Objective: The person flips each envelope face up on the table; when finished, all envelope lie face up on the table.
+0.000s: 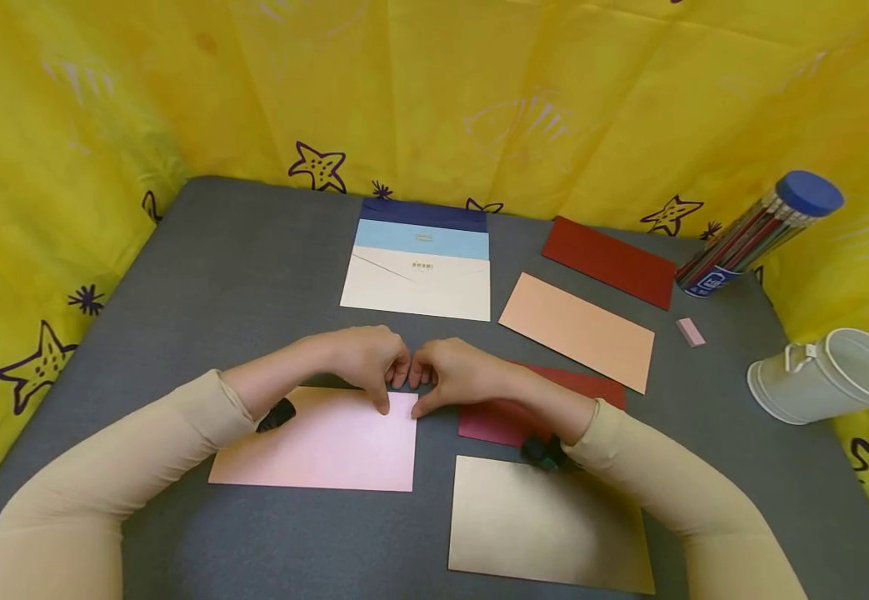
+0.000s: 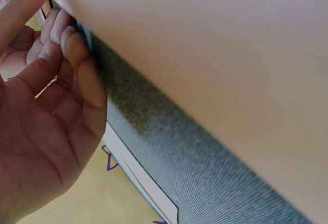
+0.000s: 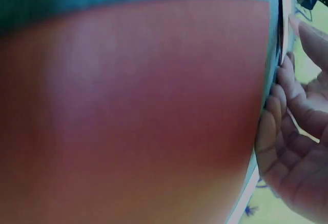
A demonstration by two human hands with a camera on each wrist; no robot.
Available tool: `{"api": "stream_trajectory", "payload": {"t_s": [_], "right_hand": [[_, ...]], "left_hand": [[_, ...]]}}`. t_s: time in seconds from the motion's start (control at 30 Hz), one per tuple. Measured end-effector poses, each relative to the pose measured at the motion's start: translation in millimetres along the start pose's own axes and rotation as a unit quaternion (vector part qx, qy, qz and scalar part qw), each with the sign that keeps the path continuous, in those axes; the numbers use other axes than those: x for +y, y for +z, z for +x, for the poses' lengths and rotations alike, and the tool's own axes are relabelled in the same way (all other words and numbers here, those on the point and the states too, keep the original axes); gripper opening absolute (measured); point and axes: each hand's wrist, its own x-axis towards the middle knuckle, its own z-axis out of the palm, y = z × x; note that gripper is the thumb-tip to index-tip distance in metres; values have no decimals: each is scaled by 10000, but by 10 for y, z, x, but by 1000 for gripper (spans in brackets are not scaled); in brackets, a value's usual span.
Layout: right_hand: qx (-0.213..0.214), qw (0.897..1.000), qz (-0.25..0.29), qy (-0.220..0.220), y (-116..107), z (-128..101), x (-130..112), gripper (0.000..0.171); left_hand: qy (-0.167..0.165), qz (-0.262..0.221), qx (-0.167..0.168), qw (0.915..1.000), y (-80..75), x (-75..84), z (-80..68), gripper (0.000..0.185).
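A pale pink sheet (image 1: pixel 329 442) lies flat on the grey table (image 1: pixel 202 275) in front of me. Both hands meet at its far right corner. My left hand (image 1: pixel 389 388) has its thumb on top of the corner and its fingers curled at the edge. In the left wrist view the pink sheet (image 2: pixel 205 55) fills the frame, and the left hand (image 2: pixel 48 14) pinches its edge. My right hand (image 1: pixel 421 393) pinches the same corner from the right. Its wrist lies over a dark red envelope (image 1: pixel 501 421), which fills the right wrist view (image 3: pixel 143 106) beside the right hand (image 3: pixel 294 55).
A gold sheet (image 1: pixel 546 525) lies near right, a peach envelope (image 1: pixel 576 329) and another dark red envelope (image 1: pixel 610 260) further back. A navy, light blue and cream envelope stack (image 1: pixel 419 267) lies at the back centre. A pencil tube (image 1: pixel 764 229), pink eraser (image 1: pixel 690 332) and tipped white cup (image 1: pixel 831 375) are right.
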Motion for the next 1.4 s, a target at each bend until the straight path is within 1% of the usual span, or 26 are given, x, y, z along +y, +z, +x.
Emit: {"api": "stream_trajectory", "payload": {"t_s": [0.13, 0.3, 0.4, 0.47, 0.53, 0.67, 0.73, 0.83, 0.93, 1.03, 1.13, 1.17, 1.27, 1.4], "right_hand": [[57, 9984, -537, -151, 66, -9, -31, 43], [102, 9927, -1182, -205, 126, -20, -78, 44], [124, 9907, -1351, -105, 149, -16, -102, 42], [122, 9917, -1278, -25, 149, -17, -114, 40], [109, 9945, -1042, 69, 144, -18, -117, 36], [81, 9991, -340, 257, 106, -21, -111, 28], [36, 9993, 55, 366, 72, -25, -98, 25], [-21, 9971, 582, 495, 10, -33, -62, 19], [-72, 9901, 1266, 603, -61, -44, -15, 13], [-78, 9752, 2099, 697, -132, -58, 36, 11], [4, 9596, 2690, 821, -207, -76, 83, 11], [46, 9565, 2789, 852, -236, -86, 98, 12], [240, 9523, 2874, 996, -334, -137, 154, 12], [508, 9503, 2844, 1156, -487, -244, 282, 14]], "left_hand": [[-170, 314, 128, 9993, 43, 5, 24, 23], [-150, 424, 234, 9987, 59, 5, 30, 25], [-153, 425, 190, 9988, 56, 11, 30, 26], [-156, 426, 149, 9989, 54, 16, 36, 26], [-151, 408, 119, 9990, 48, 22, 40, 26], [-41, 246, 97, 9996, 33, 21, 37, 24], [85, 102, 82, 9999, 19, 21, 31, 22], [297, -190, 123, 9993, -20, 27, 20, 19], [410, -538, 265, 9974, -76, 30, 11, 17], [432, -745, 476, 9951, -143, 29, 5, 16], [386, -881, 672, 9931, -214, 19, -2, 15], [357, -928, 730, 9924, -239, 10, -8, 14], [269, -1130, 902, 9891, -312, -47, -31, 12], [118, -1277, 1195, 9845, -397, -202, -73, 12]]}}
